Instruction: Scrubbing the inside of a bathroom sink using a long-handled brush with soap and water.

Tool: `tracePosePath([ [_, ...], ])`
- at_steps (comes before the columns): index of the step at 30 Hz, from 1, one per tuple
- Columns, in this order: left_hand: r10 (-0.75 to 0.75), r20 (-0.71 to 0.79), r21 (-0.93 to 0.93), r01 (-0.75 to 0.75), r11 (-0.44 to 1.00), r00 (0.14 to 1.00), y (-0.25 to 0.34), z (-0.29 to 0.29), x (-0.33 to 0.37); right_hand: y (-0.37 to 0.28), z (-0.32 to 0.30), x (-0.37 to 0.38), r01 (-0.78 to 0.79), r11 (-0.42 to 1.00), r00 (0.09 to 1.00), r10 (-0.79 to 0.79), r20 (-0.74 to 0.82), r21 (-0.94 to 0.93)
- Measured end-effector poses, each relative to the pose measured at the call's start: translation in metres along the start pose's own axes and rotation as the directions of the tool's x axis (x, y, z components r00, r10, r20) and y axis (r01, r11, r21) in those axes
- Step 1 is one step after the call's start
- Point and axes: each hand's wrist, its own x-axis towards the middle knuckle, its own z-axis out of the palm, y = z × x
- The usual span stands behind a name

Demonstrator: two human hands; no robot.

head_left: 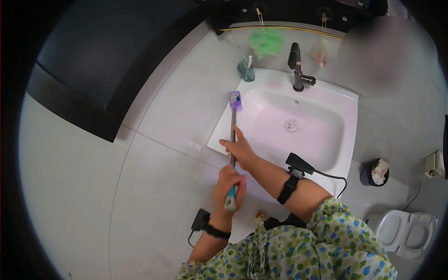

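While the left hand [225, 183] is closed around the turquoise grip of a long tool with a grey pole and purple head [234, 120], the right hand [242, 151] grasps the pole higher up, thumb and fingers on opposite sides. The tool's head is over the left rim of the white rectangular sink [351, 116]; whether they touch cannot be determined.

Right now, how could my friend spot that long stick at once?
Find the big white sink. Over its left rim reaches a long silvery stick, with a purple head at the far end and turquoise handle. Unlike the black tap or fluffy green puff, it's straight with that purple head.
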Motion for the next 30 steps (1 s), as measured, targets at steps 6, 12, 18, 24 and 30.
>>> tracePosePath([
  [6, -0.019, 0.033, -0.004, 0.019, 1.0, 0.999, 0.007, -0.004, 0.013, 0.01, 0.008, -0.006, 0.085, 0.99, 0.996, -0.083, -0.025, 0.116],
  [12, -0.01, 0.31, 0.177, -0.048, 0.983, 0.951, 0.064, -0.08, 0.002, 0.016, 0.057, -0.07, -0.013, 0.98, 0.978, 0.054, 0.2, -0.201],
  [18, -0.128, 0.372, 0.114, 0.091, 0.989, 0.92, 0.105, -0.113, -0.006, 0.032, 0.075, -0.104, -0.04, 0.979, 0.942, 0.104, 0.321, -0.201],
  [24, 0.06, 0.211, 0.135, -0.09, 0.987, 0.976, 0.023, -0.068, 0.003, 0.017, 0.049, -0.032, 0.012, 0.983, 0.979, 0.026, 0.204, -0.183],
  [30, 0.18, 0.323, 0.024, -0.199, 0.98, 0.929, -0.013, -0.024, 0.05, -0.016, -0.003, 0.035, 0.079, 0.984, 0.99, -0.059, 0.13, -0.157],
])
